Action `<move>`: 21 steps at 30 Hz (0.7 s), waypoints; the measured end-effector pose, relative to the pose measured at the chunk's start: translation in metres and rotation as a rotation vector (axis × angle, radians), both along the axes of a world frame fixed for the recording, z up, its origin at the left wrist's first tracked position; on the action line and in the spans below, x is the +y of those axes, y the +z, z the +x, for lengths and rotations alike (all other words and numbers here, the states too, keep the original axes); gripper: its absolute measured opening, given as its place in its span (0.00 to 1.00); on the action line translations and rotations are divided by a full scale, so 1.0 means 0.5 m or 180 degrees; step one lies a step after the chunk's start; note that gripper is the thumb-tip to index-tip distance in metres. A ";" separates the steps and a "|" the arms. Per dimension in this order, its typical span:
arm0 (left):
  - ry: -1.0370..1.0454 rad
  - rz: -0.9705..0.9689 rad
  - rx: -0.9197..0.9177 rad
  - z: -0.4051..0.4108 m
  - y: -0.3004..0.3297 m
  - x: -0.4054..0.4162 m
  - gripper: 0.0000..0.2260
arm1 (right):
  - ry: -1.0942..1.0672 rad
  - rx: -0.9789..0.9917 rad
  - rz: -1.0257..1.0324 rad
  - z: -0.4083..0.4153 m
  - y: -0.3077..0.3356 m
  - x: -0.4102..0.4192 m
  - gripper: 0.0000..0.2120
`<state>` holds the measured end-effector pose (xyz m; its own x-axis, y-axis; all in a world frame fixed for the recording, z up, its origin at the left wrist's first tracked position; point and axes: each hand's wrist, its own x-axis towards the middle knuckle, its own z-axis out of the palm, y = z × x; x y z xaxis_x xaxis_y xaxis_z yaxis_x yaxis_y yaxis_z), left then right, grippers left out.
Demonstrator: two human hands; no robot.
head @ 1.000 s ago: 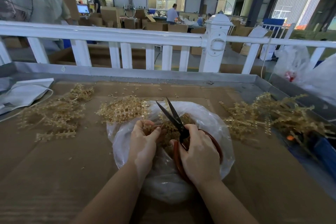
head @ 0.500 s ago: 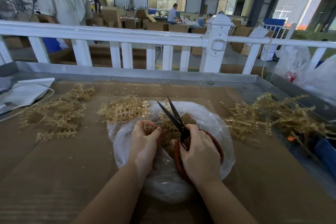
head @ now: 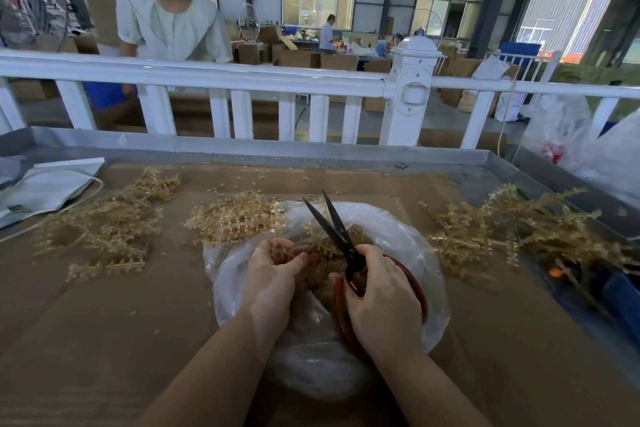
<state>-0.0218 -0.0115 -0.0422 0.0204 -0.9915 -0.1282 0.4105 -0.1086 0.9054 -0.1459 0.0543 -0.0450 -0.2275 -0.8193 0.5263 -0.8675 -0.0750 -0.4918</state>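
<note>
A clear plastic bag (head: 408, 236) lies open in the middle of the cardboard-covered table (head: 104, 322), lining a red bowl (head: 414, 282). Golden plastic sprigs (head: 322, 253) fill it. My left hand (head: 273, 274) reaches into the bag and grips a clump of the sprigs. My right hand (head: 381, 302) holds black scissors (head: 332, 225) by their handles, over the bowl's rim. The blades point up and away, slightly parted, with nothing between them.
Loose golden sprig piles lie at left (head: 104, 225), centre (head: 235, 218) and right (head: 502, 232). A white bag (head: 48, 184) sits far left. A metal tray rim (head: 311, 149) and white fence (head: 242, 80) bound the far side; a person (head: 166, 21) stands behind it.
My hands have barely moved; the scissor blades have closed a little. The person behind the fence has moved to the right and further into view.
</note>
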 end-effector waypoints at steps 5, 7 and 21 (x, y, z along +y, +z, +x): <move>-0.0122 0.0283 0.0848 0.007 0.026 -0.008 0.12 | 0.0019 -0.0679 0.0071 -0.014 0.036 -0.008 0.12; -0.0189 0.0412 0.1130 0.008 0.035 -0.011 0.11 | 0.0061 -0.1012 0.0148 -0.022 0.053 -0.010 0.09; -0.0600 0.0662 0.1623 -0.030 0.051 0.013 0.16 | 0.0713 -0.2721 0.0499 -0.019 0.111 -0.022 0.15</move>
<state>-0.0366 -0.0051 -0.0169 -0.2696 -0.9249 -0.2680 0.7453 -0.3767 0.5502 -0.1556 0.0434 0.0107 -0.3165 -0.9398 0.1287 -0.1734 -0.0761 -0.9819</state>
